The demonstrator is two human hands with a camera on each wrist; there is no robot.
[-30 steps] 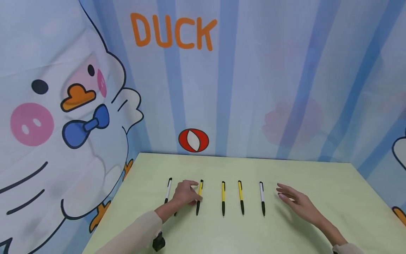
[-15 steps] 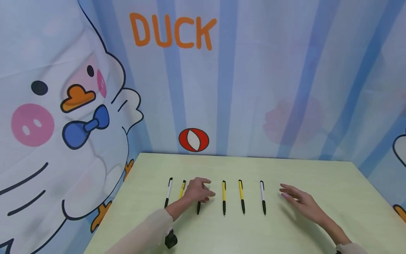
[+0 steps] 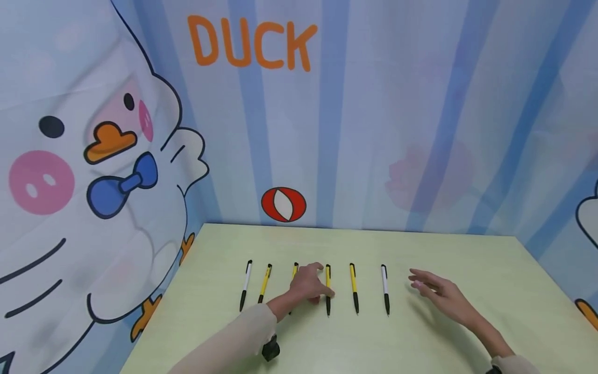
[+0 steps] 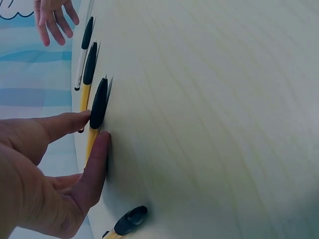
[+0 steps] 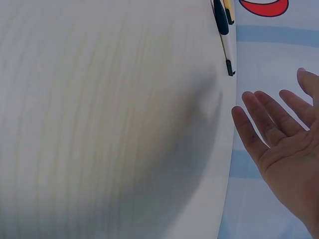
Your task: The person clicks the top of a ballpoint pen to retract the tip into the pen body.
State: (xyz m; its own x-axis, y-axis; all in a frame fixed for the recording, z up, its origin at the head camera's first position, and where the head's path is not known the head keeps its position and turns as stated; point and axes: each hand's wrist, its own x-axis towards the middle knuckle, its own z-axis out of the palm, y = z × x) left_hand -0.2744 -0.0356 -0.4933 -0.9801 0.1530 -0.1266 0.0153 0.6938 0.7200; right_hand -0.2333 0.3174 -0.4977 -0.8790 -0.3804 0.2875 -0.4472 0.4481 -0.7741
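Head view, 6 spaced pens, table edge beyond

smooth plastic pens, wood-grained tabletop, creased cloth backdrop

"How's the light?"
"Soft and bright in the head view — a faint shadow on the tabletop beside the right forearm."
"And the wrist views?"
"Dimmer, greyer. A broad, blurry shadow crosses the right one, where the tabletop's edge bows — smudgy shade sits beside the left fingers."
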